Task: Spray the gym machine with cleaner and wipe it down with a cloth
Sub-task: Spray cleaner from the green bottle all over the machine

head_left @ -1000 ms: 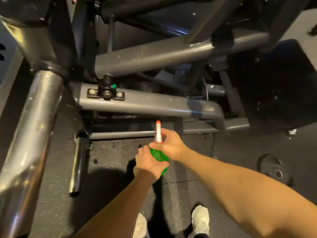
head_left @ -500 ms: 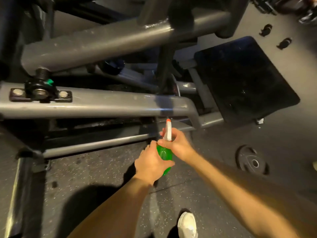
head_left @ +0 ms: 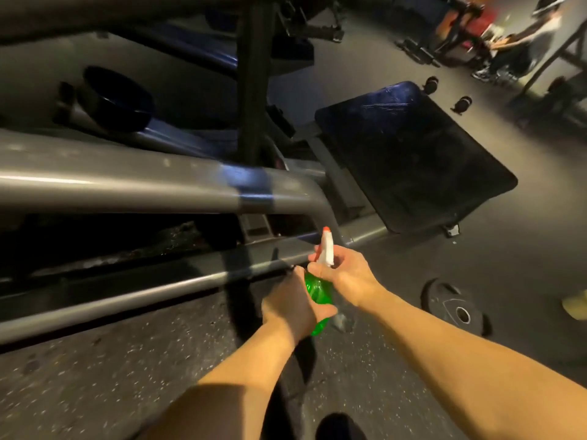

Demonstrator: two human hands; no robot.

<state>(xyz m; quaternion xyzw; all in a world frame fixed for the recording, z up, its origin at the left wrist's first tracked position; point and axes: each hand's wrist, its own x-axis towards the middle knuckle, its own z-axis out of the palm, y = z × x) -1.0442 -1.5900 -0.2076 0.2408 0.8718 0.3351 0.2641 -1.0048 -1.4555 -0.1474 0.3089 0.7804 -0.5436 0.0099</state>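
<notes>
Risks, with the spray bottle (head_left: 317, 292) as reference. Left of and above it runs the machine's grey frame tube (head_left: 127, 185). Under that tube, the thin lower rail (head_left: 127, 296) passes just behind the bottle. The orange nozzle (head_left: 326, 230) points up toward the tube's bend, near it. A squeeze at this angle would likely wet one small patch only, and runoff would drop onto the speckled rubber floor (head_left: 127, 369) beneath, a slip hazard. Right of and beyond the bottle sits the black pad (head_left: 413, 160); overspray could drift onto it. A weight plate (head_left: 457, 309) lies on the floor to the bottle's right, underfoot if the person sidesteps. No cloth is in view and both hands are occupied, so cleaner may sit unwiped.

Grip: the left hand (head_left: 292, 309) wraps the green body from the left, fingers curled round it. The bottle stands nearly upright between the two hands. The right hand (head_left: 346, 274) clamps the white sprayer head from the right, fingers closed around it. Whether one rests on the trigger cannot be told.
</notes>
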